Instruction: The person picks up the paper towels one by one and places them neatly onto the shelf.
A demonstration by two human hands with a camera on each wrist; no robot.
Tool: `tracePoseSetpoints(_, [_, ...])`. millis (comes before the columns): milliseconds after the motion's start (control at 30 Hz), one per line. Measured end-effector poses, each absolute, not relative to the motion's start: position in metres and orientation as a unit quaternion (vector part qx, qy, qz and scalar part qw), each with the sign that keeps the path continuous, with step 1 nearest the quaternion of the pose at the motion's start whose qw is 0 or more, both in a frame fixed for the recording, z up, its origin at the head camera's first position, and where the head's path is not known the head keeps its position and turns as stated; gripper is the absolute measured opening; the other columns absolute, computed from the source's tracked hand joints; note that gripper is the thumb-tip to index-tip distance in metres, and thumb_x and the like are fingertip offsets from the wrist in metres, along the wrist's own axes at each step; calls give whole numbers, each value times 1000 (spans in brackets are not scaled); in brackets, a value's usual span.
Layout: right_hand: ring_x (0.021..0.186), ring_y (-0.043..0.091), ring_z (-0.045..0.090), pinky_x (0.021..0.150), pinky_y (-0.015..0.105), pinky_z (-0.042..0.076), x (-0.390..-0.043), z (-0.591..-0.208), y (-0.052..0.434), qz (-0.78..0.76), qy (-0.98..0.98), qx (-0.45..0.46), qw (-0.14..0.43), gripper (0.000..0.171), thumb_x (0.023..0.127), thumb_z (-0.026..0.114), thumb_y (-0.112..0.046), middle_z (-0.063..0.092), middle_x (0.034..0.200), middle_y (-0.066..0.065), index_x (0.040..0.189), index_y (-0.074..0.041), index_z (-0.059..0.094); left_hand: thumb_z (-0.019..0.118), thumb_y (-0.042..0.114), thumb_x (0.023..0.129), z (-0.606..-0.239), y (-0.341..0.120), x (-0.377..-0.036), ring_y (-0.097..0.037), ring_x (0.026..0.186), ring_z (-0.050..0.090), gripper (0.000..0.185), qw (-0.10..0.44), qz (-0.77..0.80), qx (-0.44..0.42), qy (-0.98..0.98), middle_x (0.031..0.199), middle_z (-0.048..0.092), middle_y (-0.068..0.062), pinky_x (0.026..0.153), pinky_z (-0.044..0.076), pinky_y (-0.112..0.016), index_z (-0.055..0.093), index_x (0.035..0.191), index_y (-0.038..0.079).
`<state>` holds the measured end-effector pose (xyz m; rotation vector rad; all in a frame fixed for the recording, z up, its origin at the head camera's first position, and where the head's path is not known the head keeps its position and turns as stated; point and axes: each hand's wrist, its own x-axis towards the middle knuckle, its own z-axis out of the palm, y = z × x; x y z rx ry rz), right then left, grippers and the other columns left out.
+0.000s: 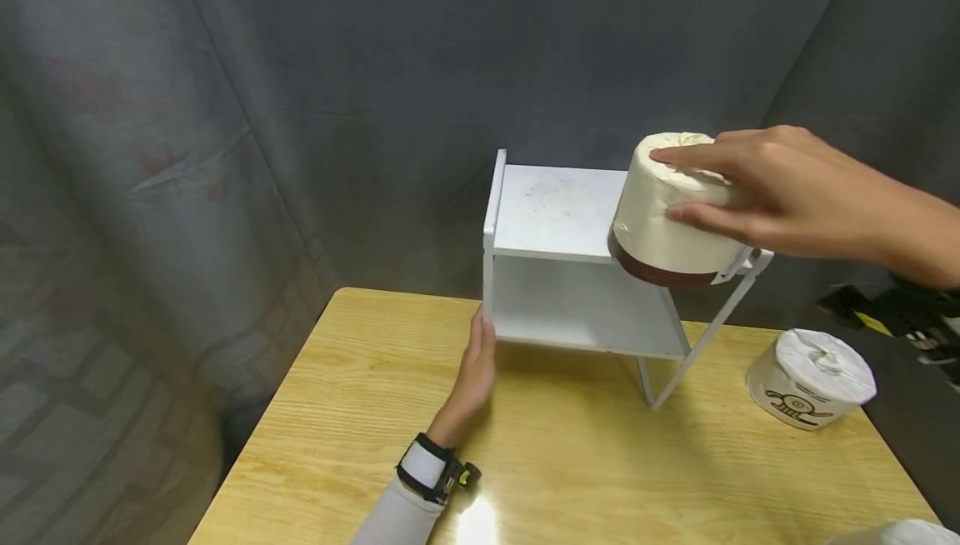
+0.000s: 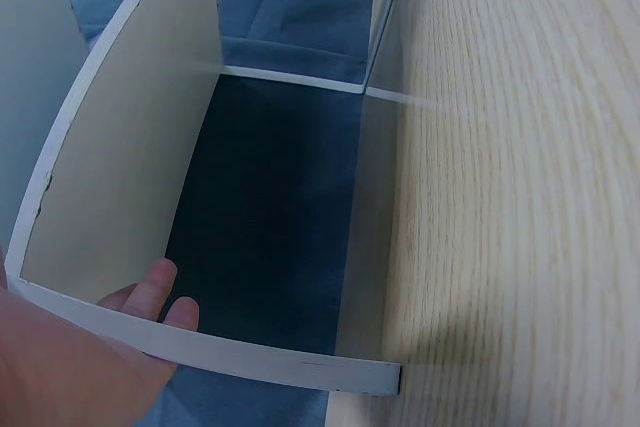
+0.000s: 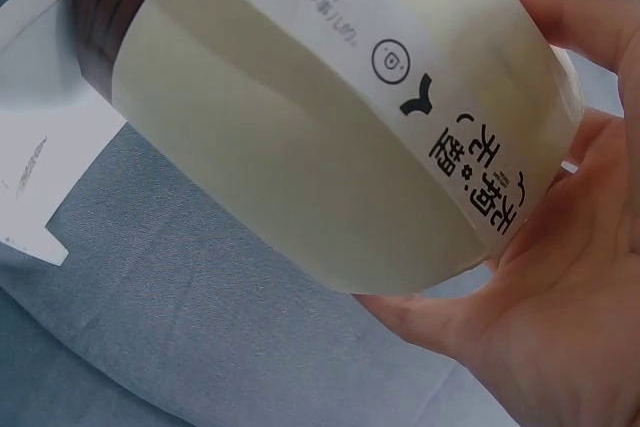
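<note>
A white two-tier shelf point(image 1: 555, 203) stands toward the back of the table. My left hand point(image 1: 472, 370) grips the lower part of its left side frame; in the left wrist view, fingertips point(image 2: 152, 289) curl over the frame's edge. From above, my right hand point(image 1: 780, 187) grips a cream paper-wrapped toilet roll point(image 1: 663, 224) with a dark brown band around its bottom. The roll is tilted and overlaps the right end of the top tier in the head view. Printed lettering runs along the roll's side point(image 3: 300, 127) in the right wrist view.
On the table's right side stands another wrapped toilet roll point(image 1: 810, 382) with a black drawing. Part of a white rounded object point(image 1: 903, 533) shows at the bottom right corner. The wooden table point(image 1: 337, 412) has a grey curtain point(image 1: 375, 70) behind it.
</note>
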<state>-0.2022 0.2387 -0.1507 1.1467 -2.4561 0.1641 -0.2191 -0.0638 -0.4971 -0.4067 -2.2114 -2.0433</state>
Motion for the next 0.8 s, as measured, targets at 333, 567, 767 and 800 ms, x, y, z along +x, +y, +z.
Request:
tracePoseSetpoints(333, [62, 7, 48, 54, 26, 38, -214, -152, 232, 53, -889, 409, 201, 53, 87, 86, -14, 75, 100, 14, 136, -1, 70, 20, 35, 119, -498, -64, -220, -34, 161, 20, 55, 55, -668, -129, -731, 175, 20, -14, 129, 20, -56, 11, 171, 18])
tracePoseSetpoints(567, [57, 6, 44, 49, 26, 32, -222, -153, 226, 50, -889, 410, 197, 51, 90, 84, -16, 73, 94, 13, 136, 0, 70, 19, 41, 119, -498, -65, -222, -33, 161, 18, 58, 51, -668, -133, -730, 176, 18, -13, 129, 20, -56, 9, 172, 20])
tracePoseSetpoints(767, [56, 9, 41, 49, 28, 30, -226, -152, 221, 42, -894, 401, 194, 52, 89, 83, -17, 73, 91, 12, 137, 0, 69, 20, 47, 117, -498, -65, -220, -30, 162, 18, 61, 41, -668, -125, -732, 176, 17, -9, 130, 19, -54, 9, 172, 22])
tracePoseSetpoints(800, [56, 9, 40, 50, 28, 29, -227, -151, 220, 41, -895, 400, 193, 52, 89, 84, -17, 73, 91, 12, 137, 0, 69, 20, 47, 117, -498, -66, -219, -30, 162, 18, 61, 42, -669, -126, -732, 176, 18, -10, 130, 19, -55, 9, 172, 21])
